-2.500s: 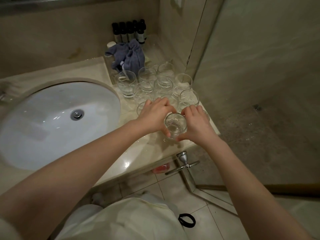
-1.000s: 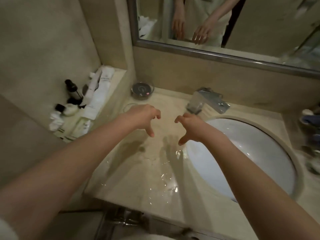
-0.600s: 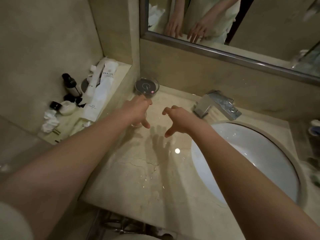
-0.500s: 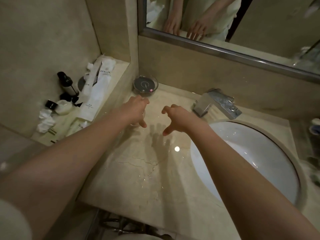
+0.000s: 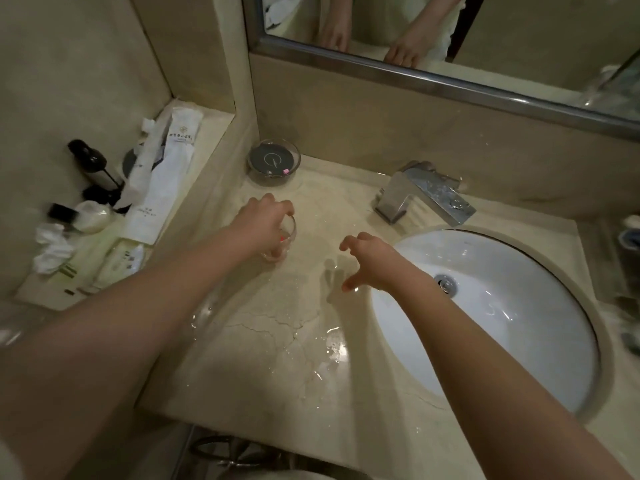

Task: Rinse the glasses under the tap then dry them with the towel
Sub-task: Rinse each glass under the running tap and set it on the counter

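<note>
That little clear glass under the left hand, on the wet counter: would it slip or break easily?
Probably slippery: the small clear glass stands on the puddled beige stone counter. Likely fragile, being thin and transparent. The left hand grips it from above, so tipping seems unlikely.

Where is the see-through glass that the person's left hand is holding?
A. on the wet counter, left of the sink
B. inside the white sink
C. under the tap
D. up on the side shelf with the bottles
A: the left hand grips the glass from above on the counter, left of the sink.
</note>
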### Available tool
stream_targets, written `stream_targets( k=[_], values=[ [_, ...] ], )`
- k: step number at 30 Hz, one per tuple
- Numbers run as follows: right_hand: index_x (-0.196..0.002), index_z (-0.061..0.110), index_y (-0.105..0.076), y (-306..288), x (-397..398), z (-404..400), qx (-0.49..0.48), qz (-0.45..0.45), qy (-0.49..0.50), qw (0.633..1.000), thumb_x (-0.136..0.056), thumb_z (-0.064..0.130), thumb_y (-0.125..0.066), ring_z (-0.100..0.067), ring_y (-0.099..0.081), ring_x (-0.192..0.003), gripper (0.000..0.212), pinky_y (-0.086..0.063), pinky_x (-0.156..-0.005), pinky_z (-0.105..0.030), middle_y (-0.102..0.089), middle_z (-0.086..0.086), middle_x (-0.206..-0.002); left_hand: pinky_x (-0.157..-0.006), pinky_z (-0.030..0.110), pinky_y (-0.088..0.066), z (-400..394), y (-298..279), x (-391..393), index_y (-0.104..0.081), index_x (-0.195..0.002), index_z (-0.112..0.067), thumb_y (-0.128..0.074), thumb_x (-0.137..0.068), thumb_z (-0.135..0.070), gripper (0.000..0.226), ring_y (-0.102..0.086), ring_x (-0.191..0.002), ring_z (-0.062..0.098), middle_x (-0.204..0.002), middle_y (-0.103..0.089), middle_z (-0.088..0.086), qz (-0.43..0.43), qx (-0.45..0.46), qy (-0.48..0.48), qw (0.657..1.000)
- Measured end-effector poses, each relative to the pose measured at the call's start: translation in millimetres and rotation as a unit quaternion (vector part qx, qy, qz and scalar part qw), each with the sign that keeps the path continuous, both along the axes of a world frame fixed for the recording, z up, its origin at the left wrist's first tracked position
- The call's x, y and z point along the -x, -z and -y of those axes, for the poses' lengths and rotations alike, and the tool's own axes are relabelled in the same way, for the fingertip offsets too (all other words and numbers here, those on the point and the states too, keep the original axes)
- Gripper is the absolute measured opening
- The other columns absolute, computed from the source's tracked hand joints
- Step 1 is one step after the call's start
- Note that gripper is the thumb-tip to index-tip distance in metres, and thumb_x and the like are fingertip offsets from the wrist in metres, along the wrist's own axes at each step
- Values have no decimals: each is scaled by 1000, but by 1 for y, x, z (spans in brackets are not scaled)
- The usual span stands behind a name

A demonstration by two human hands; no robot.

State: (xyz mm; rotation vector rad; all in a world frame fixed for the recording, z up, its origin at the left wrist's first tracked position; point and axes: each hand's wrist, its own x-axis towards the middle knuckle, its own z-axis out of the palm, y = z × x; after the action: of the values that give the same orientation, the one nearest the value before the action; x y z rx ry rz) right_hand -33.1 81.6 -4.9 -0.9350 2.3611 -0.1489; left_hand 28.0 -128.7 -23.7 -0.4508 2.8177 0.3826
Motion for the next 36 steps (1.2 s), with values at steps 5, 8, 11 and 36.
stream_targets(
  k=[5, 8, 11, 36],
  values=[
    [-138, 14, -45, 14, 15, -59, -21, 8, 37, 999, -73, 26, -84, -27, -50, -117, 77, -45, -92, -34, -50, -11, -130, -85, 33, -46, -63, -8, 13, -55, -130, -24, -79, -71, -23, 63, -56, -107, 32, -119, -53, 11, -13, -61, 29, 998],
    [-138, 14, -46, 18, 32, -98, -41, 10, 53, 998, -73, 27, -84, -27, -52, -116, 76, -47, -91, -35, -50, -10, -129, -78, 26, -38, -100, -14, 24, -55, -131, -23, -82, -67, -24, 69, -57, -106, 30, -119, -53, 10, -14, -91, 33, 995],
    [-135, 14, -49, 20, 58, -134, -69, 10, 67, 995, -75, 27, -83, -26, -53, -115, 70, -45, -89, -33, -52, -9, -129, -78, 25, -39, -132, -16, 35, -55, -130, -25, -86, -62, -24, 74, -59, -107, 26, -120, -55, 7, -4, -125, 11, 992],
    [-118, 18, -69, 3, 215, -100, 124, -164, 107, 973, -92, 15, -62, -35, -63, -98, 27, -53, -82, -41, -71, -13, -106, -76, 19, -51, -222, 44, 93, -64, -105, -33, -86, -37, -19, 73, -61, -97, 9, -112, -62, 1, -55, -532, -249, 807]
  ],
)
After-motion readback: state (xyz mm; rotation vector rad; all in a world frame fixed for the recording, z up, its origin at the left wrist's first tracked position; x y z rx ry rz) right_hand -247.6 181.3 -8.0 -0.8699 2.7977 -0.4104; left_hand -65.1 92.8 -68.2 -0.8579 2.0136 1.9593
